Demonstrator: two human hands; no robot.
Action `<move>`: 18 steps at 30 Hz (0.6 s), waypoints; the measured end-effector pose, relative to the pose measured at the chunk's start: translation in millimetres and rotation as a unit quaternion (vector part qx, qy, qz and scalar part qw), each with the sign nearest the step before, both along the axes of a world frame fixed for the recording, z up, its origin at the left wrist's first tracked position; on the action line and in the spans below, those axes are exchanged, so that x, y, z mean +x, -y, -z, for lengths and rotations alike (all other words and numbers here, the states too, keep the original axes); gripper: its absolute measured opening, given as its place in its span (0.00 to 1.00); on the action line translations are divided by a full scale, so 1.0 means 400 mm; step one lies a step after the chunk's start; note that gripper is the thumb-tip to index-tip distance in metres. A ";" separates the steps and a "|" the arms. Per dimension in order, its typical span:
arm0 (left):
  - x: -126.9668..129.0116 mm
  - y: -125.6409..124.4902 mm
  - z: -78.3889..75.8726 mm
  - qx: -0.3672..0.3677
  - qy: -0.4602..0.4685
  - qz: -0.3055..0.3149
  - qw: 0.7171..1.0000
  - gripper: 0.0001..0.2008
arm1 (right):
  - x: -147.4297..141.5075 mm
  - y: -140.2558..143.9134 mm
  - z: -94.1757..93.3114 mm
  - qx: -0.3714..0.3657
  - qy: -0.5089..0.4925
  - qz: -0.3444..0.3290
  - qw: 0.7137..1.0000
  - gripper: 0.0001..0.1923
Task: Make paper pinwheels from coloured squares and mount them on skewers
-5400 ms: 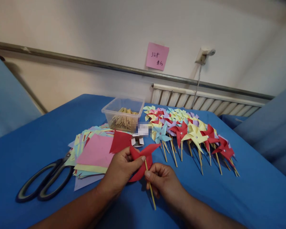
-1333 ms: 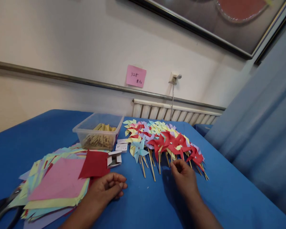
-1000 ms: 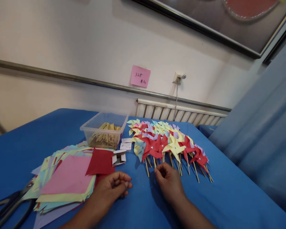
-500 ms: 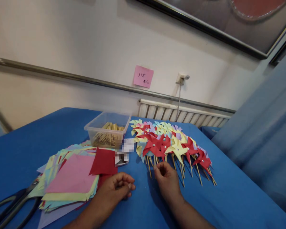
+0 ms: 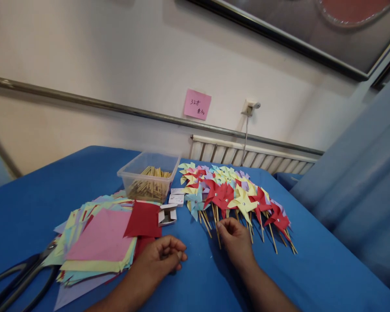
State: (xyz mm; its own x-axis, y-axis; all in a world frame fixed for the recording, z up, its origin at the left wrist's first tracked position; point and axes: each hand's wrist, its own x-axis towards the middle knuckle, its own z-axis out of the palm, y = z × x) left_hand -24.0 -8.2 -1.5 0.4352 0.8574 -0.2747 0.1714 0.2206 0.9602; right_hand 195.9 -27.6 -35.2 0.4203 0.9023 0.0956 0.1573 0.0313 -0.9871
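Red pinwheel (image 5: 221, 196) lies at the near edge of the pinwheel row (image 5: 237, 190), at about 1 o'clock from my right hand (image 5: 235, 240). Its stick (image 5: 217, 223) runs back toward me, and my right fingertips (image 5: 225, 224) are drawn together at the stick's lower part; whether they actually pinch it or only touch it, I cannot tell. Palm faces down on the blue desk (image 5: 312, 277).

My left hand (image 5: 162, 255) rests on the desk at 9 o'clock from the right one, loosely curled, thumb against the forefinger, nothing visible in it. Just beyond it, at 11 o'clock, lies a red paper square (image 5: 143, 219) on top of the stack of coloured paper (image 5: 97, 238). A small open cardboard box (image 5: 167, 214) sits beside the red square, and behind it stands the clear tub of sticks (image 5: 149, 175). Scissors (image 5: 16, 279) lie at the far left, at 8 o'clock, partly under the paper.

Risks, as I judge them: the pinwheels overlap closely, blades over sticks. A sideways nudge of this stick could drag neighbours out of line or catch a folded blade and bend it. Pressing too hard near the pin might loosen the paper head. My forearm lies near the row's stick ends; a careless sweep would scatter them.
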 end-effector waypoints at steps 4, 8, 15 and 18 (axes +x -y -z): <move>0.003 0.000 -0.005 0.001 -0.004 -0.002 1.000 0.08 | -0.009 0.002 0.002 -0.008 0.031 -0.017 0.999 0.12; 0.002 -0.001 -0.001 0.005 -0.003 0.001 1.000 0.08 | -0.003 -0.003 0.012 -0.038 0.064 0.001 0.997 0.13; 0.005 -0.001 0.003 0.008 0.003 0.005 1.000 0.08 | 0.001 0.002 0.021 -0.057 0.176 0.005 0.983 0.12; 0.007 -0.002 0.001 0.007 0.001 0.004 1.000 0.08 | 0.002 0.003 0.018 -0.056 0.209 0.015 0.976 0.11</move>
